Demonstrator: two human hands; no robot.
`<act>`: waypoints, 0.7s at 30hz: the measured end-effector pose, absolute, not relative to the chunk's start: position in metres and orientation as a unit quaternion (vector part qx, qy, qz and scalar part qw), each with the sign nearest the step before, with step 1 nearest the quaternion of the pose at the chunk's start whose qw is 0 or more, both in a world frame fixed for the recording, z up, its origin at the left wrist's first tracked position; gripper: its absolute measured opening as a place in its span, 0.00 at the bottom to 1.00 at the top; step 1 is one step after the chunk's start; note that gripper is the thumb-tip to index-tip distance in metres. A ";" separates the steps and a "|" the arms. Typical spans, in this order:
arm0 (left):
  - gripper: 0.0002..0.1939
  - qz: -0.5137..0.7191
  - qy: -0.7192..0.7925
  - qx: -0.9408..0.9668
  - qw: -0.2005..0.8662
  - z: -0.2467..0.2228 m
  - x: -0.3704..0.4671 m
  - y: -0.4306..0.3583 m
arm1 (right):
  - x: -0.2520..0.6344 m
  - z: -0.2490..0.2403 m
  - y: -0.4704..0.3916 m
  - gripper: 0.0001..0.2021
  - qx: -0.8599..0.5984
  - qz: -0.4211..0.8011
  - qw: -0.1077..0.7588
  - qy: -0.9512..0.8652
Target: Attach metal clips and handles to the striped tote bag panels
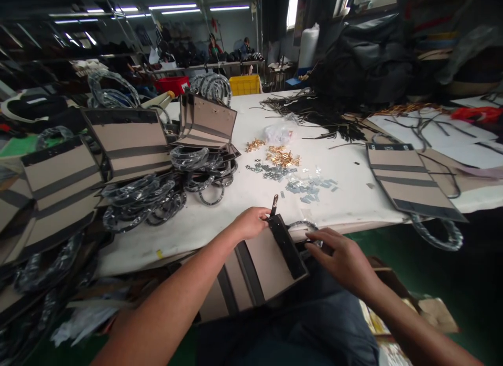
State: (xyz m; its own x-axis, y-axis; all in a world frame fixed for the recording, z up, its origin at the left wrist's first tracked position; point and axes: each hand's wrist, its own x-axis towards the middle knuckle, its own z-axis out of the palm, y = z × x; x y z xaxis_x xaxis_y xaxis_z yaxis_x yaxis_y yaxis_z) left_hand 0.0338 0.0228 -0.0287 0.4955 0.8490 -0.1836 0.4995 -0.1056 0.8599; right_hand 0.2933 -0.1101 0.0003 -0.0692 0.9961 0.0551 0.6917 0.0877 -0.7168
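Note:
A beige panel with black bands [271, 261] lies tilted across the lap and the table's front edge. My left hand [251, 223] is closed at its upper corner, pinching a short black strap with a metal end [274, 204]. At the panel's right side, my right hand [334, 250] has its thumb and fingers curled close to a plastic-wrapped handle [304, 224]; what is between the fingertips is too small to make out. Beyond the hands, on the white table [251, 198], lie flat silver metal plates [308, 186] and gold-coloured metal pieces [283, 156].
Banded panels [131, 146] and wrapped handles [137, 198] are piled at the left. Another panel [408, 172] lies at the right, its handle [440, 235] over the edge. Black straps [322, 114] and a clear plastic bag [278, 132] lie farther back. People sit in the background.

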 end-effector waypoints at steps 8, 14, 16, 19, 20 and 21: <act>0.17 0.182 0.593 0.722 0.306 -0.020 0.036 0.004 | 0.246 -0.014 -0.047 0.19 -0.584 0.173 0.128 -0.783; 0.12 0.244 0.537 0.807 0.023 -0.040 0.045 -0.052 | 0.252 -0.026 -0.049 0.22 -0.569 0.129 0.091 -0.807; 0.17 0.247 0.524 0.815 0.003 -0.051 0.046 -0.063 | 0.251 -0.027 -0.050 0.21 -0.567 0.124 0.082 -0.810; 0.22 0.236 0.519 0.822 0.008 -0.060 0.045 -0.068 | 0.246 -0.028 -0.049 0.22 -0.572 0.101 0.071 -0.811; 0.23 0.230 0.517 0.824 0.014 -0.061 0.044 -0.067 | 0.244 -0.028 -0.049 0.22 -0.575 0.094 0.068 -0.810; 0.23 0.226 0.517 0.825 0.018 -0.060 0.044 -0.065 | 0.243 -0.027 -0.048 0.22 -0.577 0.090 0.064 -0.809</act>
State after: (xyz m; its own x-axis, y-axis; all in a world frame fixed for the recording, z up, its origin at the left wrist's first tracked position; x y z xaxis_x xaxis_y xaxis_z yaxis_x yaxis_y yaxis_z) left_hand 0.0438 -0.0651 -0.0603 0.3634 0.8613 0.3551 0.8454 -0.4650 0.2628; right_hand 0.2426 -0.0481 -0.0271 -0.3250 0.9457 -0.0002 0.9228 0.3171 -0.2190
